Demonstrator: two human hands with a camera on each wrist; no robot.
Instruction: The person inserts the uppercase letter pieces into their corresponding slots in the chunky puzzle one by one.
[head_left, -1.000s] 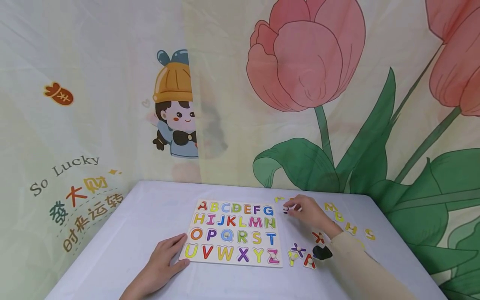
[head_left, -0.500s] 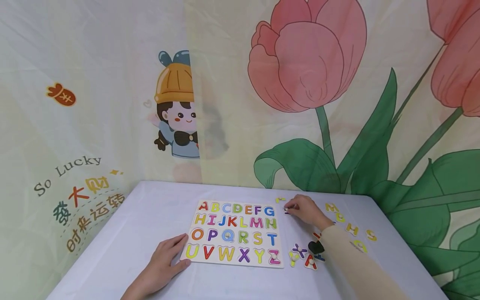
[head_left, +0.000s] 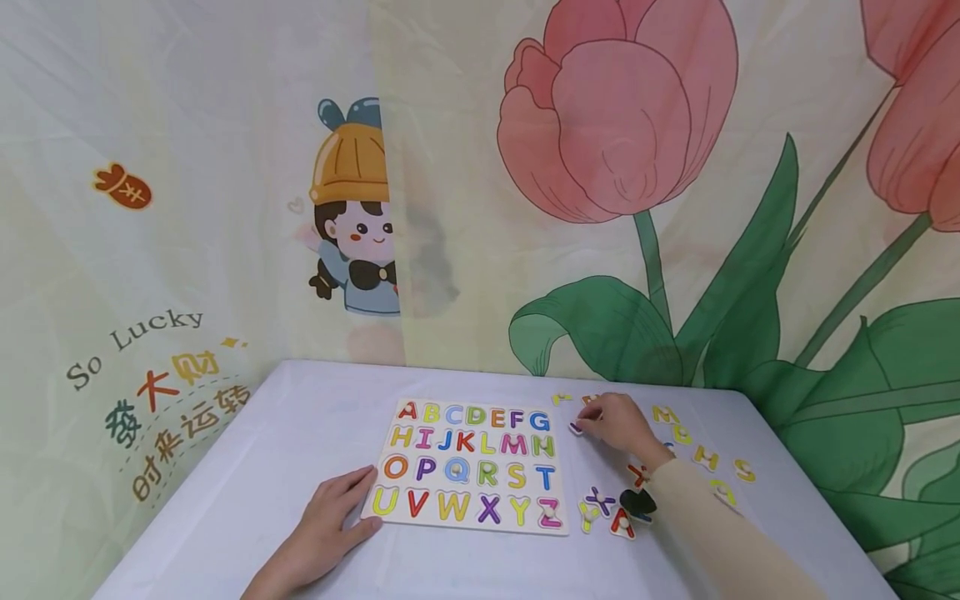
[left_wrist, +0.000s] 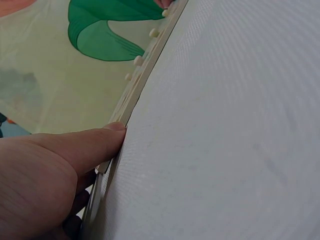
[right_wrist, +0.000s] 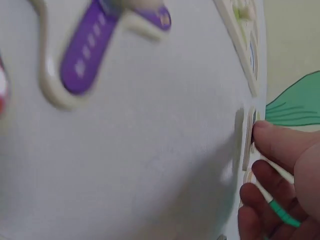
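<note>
Beside the letter board (head_left: pixel 471 457), the right hand (head_left: pixel 619 422) pinches 1 piece (head_left: pixel 576 428).

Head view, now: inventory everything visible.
backdrop: count unclear, pale, rear
table: one, white, bottom centre
letter board: one, white, on table
knobbed pieces: several, mixed, on board
loose letters: many, mixed, right of board
held piece: one, dark, beside board
unknown object: one, black, beside loose letters
tulips: two, pink, upper right
leaves: several, green, below tulips
cartoon figure: one, multicoloured, upper left
pouch: one, red, far left
lettering: several lines, mixed, left
sleeve: one, cream, lower right
left hand: one, touching board
right hand: one, pinching held piece
</note>
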